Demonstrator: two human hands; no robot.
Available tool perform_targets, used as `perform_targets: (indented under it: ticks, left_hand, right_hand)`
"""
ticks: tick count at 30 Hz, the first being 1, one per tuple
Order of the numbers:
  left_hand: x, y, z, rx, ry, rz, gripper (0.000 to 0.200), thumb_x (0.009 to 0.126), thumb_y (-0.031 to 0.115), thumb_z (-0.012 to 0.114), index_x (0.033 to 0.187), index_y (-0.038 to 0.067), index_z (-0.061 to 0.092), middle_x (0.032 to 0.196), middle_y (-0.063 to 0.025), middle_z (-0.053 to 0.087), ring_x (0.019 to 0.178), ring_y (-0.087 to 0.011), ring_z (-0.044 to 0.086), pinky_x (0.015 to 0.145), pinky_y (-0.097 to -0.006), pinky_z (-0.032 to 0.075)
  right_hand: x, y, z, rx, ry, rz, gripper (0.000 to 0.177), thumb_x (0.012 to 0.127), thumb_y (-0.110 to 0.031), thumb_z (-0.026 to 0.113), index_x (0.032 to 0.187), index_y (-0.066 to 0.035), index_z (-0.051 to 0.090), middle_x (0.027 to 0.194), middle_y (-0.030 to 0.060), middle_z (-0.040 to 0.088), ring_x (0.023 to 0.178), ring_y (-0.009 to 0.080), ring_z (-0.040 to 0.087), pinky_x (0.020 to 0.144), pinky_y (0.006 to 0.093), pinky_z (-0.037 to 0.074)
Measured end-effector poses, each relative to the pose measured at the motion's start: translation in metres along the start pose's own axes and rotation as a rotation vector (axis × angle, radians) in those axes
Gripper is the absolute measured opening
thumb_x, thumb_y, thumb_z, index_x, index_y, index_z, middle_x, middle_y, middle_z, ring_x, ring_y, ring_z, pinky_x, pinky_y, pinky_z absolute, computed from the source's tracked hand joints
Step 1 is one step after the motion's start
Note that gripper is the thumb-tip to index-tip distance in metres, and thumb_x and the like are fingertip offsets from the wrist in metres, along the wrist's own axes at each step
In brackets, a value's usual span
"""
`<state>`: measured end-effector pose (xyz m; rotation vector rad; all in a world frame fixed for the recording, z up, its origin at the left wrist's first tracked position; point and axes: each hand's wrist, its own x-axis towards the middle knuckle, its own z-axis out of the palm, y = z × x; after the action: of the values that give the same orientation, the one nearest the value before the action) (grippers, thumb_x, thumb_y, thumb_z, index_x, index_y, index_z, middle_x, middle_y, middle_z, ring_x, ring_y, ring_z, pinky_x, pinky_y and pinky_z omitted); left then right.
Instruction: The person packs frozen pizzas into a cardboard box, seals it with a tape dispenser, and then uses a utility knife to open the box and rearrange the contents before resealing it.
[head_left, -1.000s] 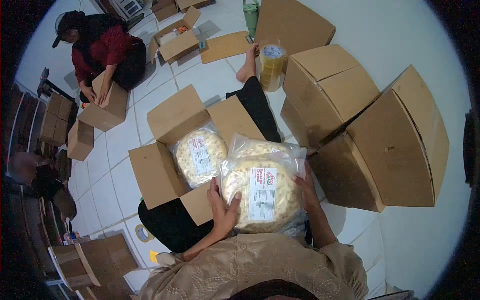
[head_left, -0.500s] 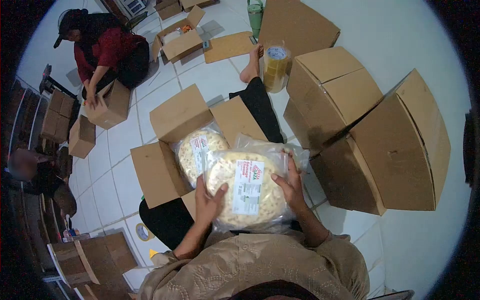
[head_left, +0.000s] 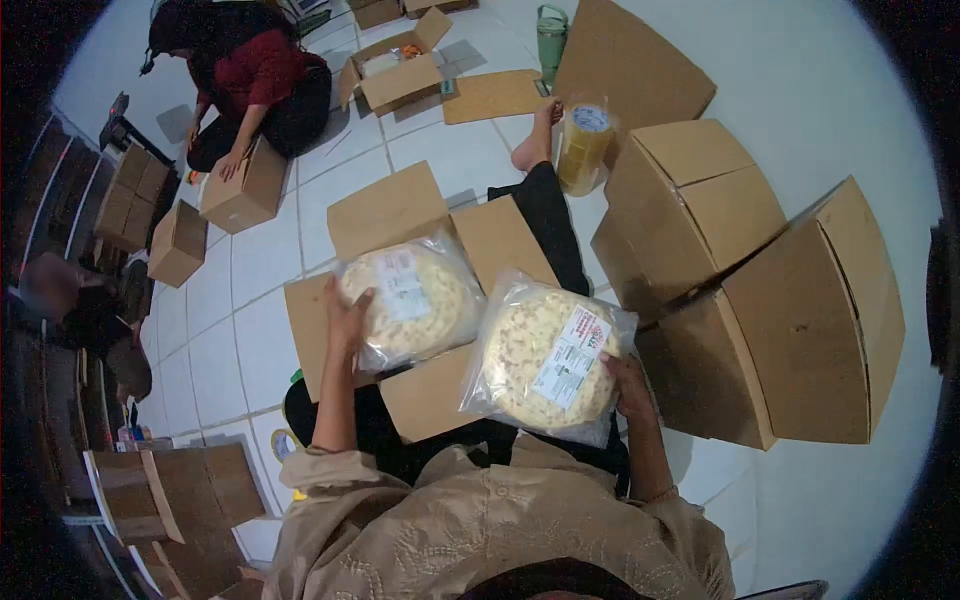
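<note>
My left hand (head_left: pixel 347 318) grips the left edge of a round pizza in a clear plastic bag (head_left: pixel 425 325), thumb on top. That pizza, slightly blurred, is over the open cardboard box (head_left: pixel 388 215) and covers most of its opening; what lies beneath is hidden. Closed on the right edge of a second bagged pizza (head_left: pixel 520 355) is my right hand (head_left: pixel 630 387). This second one, with a white label printed in red and green, is tilted above my lap, beside the box's near right flap. Its bag reaches close to the first pizza.
Tall cardboard boxes (head_left: pixel 800 320) stand along the right wall. A wrapped stack of tape rolls (head_left: pixel 585 150) and a green tumbler (head_left: pixel 551 45) are beyond my foot. At upper left a co-worker (head_left: pixel 265 85) crouches over a small box (head_left: pixel 245 190). Another tape roll (head_left: pixel 284 445) lies at left.
Both my hands were on one bagged pizza in front of me. They have moved apart, the left forward over the box, the right slightly rightward, each now with a pizza. The view has shifted.
</note>
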<state>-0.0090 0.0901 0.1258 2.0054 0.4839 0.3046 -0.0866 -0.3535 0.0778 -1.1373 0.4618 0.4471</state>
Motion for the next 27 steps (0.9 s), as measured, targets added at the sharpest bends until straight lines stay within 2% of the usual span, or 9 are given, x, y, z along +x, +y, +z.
perform_targets:
  ticks: [6, 8, 10, 12, 14, 18, 22, 24, 27]
  left_hand:
    - [0.002, -0.039, 0.042, 0.523, -0.124, 0.026, 0.078, 0.077, 0.019, 0.065, 0.137, 0.001, 0.02, 0.136, -0.0294, 0.026, 0.119, -0.0456, 0.033, 0.098, -0.0457, 0.032]
    - [-0.03, 0.012, 0.049, 1.106, -0.011, 0.342, 0.072, 0.077, 0.025, 0.064, 0.135, 0.001, 0.028, 0.136, -0.0262, 0.026, 0.12, -0.0443, 0.031, 0.096, -0.046, 0.033]
    - [-0.044, 0.012, 0.063, 0.47, -0.309, 0.309, 0.055, 0.08, 0.031, 0.061, 0.121, -0.002, 0.046, 0.118, -0.0226, 0.045, 0.109, -0.0354, 0.045, 0.09, -0.039, 0.039]
    - [-0.076, 0.053, 0.071, -0.221, -0.713, -0.303, 0.053, 0.079, 0.04, 0.064, 0.106, -0.005, 0.054, 0.109, -0.0234, 0.05, 0.099, -0.0344, 0.048, 0.088, -0.0407, 0.039]
    - [-0.086, 0.009, 0.093, 0.203, -0.671, 0.101, 0.053, 0.083, 0.034, 0.062, 0.115, -0.006, 0.05, 0.103, -0.0175, 0.057, 0.094, -0.0251, 0.055, 0.083, -0.0351, 0.044]
    - [-0.084, 0.057, 0.063, -0.544, -0.351, -0.34, 0.053, 0.084, 0.029, 0.062, 0.121, -0.004, 0.044, 0.108, -0.016, 0.057, 0.097, -0.0216, 0.056, 0.082, -0.0315, 0.046]
    - [-0.021, 0.011, 0.031, -0.18, 0.011, 0.2, 0.067, 0.08, 0.028, 0.065, 0.127, -0.008, 0.033, 0.096, -0.0214, 0.059, 0.079, -0.0235, 0.06, 0.061, -0.0336, 0.05]
    - [-0.016, 0.003, 0.016, 0.038, 0.034, 0.093, 0.068, 0.079, 0.029, 0.065, 0.127, -0.008, 0.034, 0.095, -0.0226, 0.059, 0.079, -0.0276, 0.06, 0.065, -0.0359, 0.05]
    - [-0.022, -0.002, 0.001, 0.592, 0.079, 0.093, 0.071, 0.077, 0.034, 0.066, 0.127, -0.008, 0.037, 0.096, -0.024, 0.059, 0.086, -0.0342, 0.059, 0.073, -0.0409, 0.048]
  right_hand:
    - [-0.013, -0.014, 0.029, 0.041, 0.026, -0.134, 0.067, 0.07, -0.013, 0.074, 0.125, 0.001, 0.039, 0.111, 0.0136, 0.056, 0.1, 0.0242, 0.056, 0.082, 0.0345, 0.049]
    - [-0.016, -0.016, 0.03, 0.007, 0.051, -0.156, 0.066, 0.07, -0.011, 0.074, 0.125, 0.001, 0.039, 0.111, 0.0143, 0.056, 0.101, 0.0248, 0.056, 0.084, 0.0361, 0.048]
    - [-0.014, -0.018, 0.029, -0.03, 0.029, -0.176, 0.066, 0.07, -0.011, 0.073, 0.125, 0.001, 0.039, 0.112, 0.0146, 0.055, 0.101, 0.0245, 0.056, 0.084, 0.0366, 0.048]
    - [-0.016, -0.026, 0.038, -0.072, 0.002, -0.191, 0.065, 0.07, -0.011, 0.073, 0.124, 0.001, 0.039, 0.112, 0.0148, 0.055, 0.101, 0.0242, 0.056, 0.085, 0.037, 0.048]
    - [-0.015, -0.047, 0.069, -0.154, -0.082, -0.292, 0.063, 0.07, -0.01, 0.073, 0.123, 0.002, 0.041, 0.111, 0.0152, 0.055, 0.101, 0.0238, 0.056, 0.087, 0.036, 0.046]
    - [0.033, -0.076, 0.126, -0.3, -0.21, -0.331, 0.063, 0.069, -0.013, 0.074, 0.121, 0.003, 0.043, 0.109, 0.0142, 0.056, 0.101, 0.023, 0.055, 0.088, 0.034, 0.044]
    - [0.097, -0.074, 0.205, -0.927, -0.088, -0.693, 0.066, 0.073, -0.03, 0.071, 0.121, 0.005, 0.042, 0.114, 0.0252, 0.051, 0.106, 0.0351, 0.052, 0.09, 0.0396, 0.041]
    - [0.119, -0.061, 0.24, -1.085, -0.136, -0.661, 0.065, 0.079, -0.026, 0.065, 0.127, 0.005, 0.035, 0.121, 0.0265, 0.046, 0.11, 0.0388, 0.048, 0.095, 0.0435, 0.038]
    - [0.142, -0.032, 0.263, -1.32, -0.087, -1.114, 0.06, 0.082, -0.022, 0.059, 0.129, 0.006, 0.033, 0.121, 0.0255, 0.046, 0.11, 0.0389, 0.048, 0.096, 0.0443, 0.037]
